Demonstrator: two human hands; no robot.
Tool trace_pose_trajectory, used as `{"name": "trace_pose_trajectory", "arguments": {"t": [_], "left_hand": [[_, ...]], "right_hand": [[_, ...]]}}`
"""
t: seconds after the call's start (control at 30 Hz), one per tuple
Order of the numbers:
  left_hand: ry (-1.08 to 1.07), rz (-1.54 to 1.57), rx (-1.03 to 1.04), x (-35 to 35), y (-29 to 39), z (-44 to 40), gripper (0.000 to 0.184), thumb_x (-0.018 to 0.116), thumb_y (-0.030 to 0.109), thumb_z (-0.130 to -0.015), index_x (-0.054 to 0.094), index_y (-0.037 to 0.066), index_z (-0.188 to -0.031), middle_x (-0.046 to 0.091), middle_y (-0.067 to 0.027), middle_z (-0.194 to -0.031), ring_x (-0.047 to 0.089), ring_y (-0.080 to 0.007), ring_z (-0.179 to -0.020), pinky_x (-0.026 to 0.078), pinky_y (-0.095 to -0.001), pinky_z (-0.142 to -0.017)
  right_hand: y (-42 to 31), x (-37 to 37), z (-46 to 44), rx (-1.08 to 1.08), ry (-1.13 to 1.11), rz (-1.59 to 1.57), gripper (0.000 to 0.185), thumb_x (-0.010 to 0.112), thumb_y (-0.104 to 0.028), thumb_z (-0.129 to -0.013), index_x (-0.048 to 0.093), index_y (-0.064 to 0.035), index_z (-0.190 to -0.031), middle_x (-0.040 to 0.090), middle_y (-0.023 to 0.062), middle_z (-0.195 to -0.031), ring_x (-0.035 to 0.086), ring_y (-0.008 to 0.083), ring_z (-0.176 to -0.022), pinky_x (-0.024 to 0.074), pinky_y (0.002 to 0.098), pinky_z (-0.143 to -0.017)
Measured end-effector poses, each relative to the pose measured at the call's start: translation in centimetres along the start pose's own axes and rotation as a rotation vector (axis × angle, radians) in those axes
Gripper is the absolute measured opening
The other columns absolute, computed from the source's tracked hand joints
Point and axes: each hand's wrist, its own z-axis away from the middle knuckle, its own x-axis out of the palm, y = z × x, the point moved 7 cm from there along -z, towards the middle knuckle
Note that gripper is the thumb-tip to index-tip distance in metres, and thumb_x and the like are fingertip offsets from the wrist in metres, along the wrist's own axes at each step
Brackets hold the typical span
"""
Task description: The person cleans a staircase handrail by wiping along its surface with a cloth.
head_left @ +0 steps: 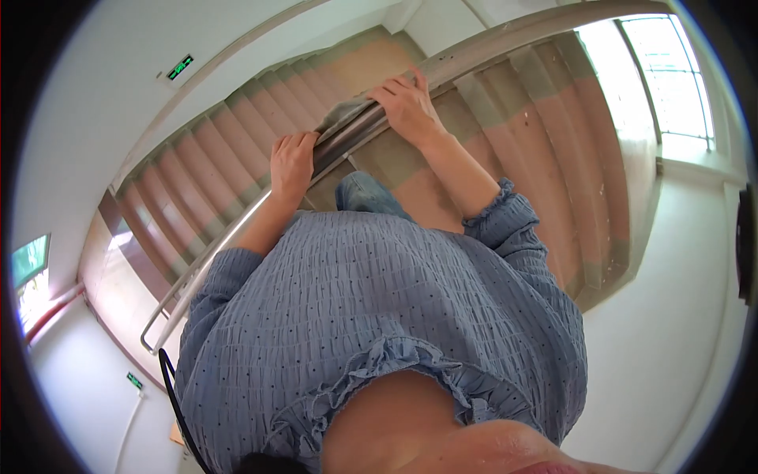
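A grey cloth (343,114) lies over the metal handrail (347,141) of a staircase, stretched between my two hands. My left hand (292,164) is closed, its fingers curled over the rail at the cloth's lower left end. At the other end, my right hand (407,108) bends its fingers over the rail and grips the cloth's upper right part. The undersides of both hands and the fingertips are partly hidden by the rail and cloth.
Stairs (213,150) run beyond the rail on the left, and more steps (545,118) lie on the right. The rail continues toward the upper right. A window (671,79) is at the right, and a green exit sign (180,68) hangs on the left wall.
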Motion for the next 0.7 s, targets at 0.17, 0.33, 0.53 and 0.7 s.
{"name": "trace_pose_trajectory", "arguments": {"t": [0.17,0.33,0.53,0.7], "left_hand": [[0.127,0.031,0.047,0.8,0.9,-2.3,0.025,0.057,0.005,-0.084,0.07,0.009,-0.105,0.069,-0.0057,-0.101,0.065,-0.0256,-0.099,0.046,-0.0391,-0.097],[0.14,0.002,0.038,1.5,-1.0,-0.8,0.027,0.056,0.006,-0.085,0.07,0.011,-0.107,0.069,-0.0043,-0.104,0.065,-0.0248,-0.101,0.043,-0.0402,-0.102],[-0.013,-0.25,-0.111,1.0,-6.9,6.3,0.026,0.056,0.008,-0.085,0.071,0.013,-0.106,0.069,-0.0006,-0.104,0.065,-0.0202,-0.101,0.034,-0.048,-0.112],[0.044,-0.242,-0.051,2.2,-5.6,3.5,0.025,0.057,0.008,-0.085,0.069,0.014,-0.105,0.069,0.0013,-0.104,0.064,-0.0179,-0.103,0.028,-0.0526,-0.116]], "right_hand": [[1.4,-1.1,-1.2,0.054,0.118,0.081,0.026,0.057,-0.001,-0.083,0.071,-0.0157,-0.1,0.07,0.0006,-0.1,0.062,0.021,-0.107,0.0263,0.055,-0.113],[1.4,1.7,-0.5,0.085,0.134,0.049,0.026,0.057,-0.002,-0.084,0.071,-0.0169,-0.1,0.07,0.0009,-0.101,0.061,0.0221,-0.108,0.0257,0.0572,-0.112],[-4.6,9.2,2.1,0.021,-0.067,-0.099,0.025,0.055,-0.005,-0.086,0.071,-0.0183,-0.1,0.069,0.0007,-0.102,0.06,0.0218,-0.11,0.0249,0.0583,-0.112],[-1.6,8.3,0.9,0.011,-0.053,-0.025,0.028,0.052,-0.004,-0.087,0.072,-0.0198,-0.101,0.07,0.002,-0.1,0.061,0.0209,-0.11,0.0258,0.0598,-0.111]]}}
